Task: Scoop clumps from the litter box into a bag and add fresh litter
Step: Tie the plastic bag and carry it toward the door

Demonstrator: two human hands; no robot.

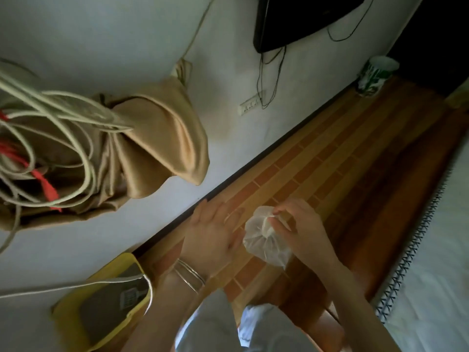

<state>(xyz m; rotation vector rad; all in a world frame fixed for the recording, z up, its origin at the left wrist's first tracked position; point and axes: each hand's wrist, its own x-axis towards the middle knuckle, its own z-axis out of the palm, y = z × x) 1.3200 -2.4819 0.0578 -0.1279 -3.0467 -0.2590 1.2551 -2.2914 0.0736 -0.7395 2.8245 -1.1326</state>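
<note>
Right hand (304, 224) pinching gathered neck of plastic bag (264, 242); left hand (213, 235) spread beside it. Bagging seemingly finished; next, fresh litter into yellow litter box (68, 326).

No readable text anywhere; green marks on the cup (377, 75) illegible.
</note>
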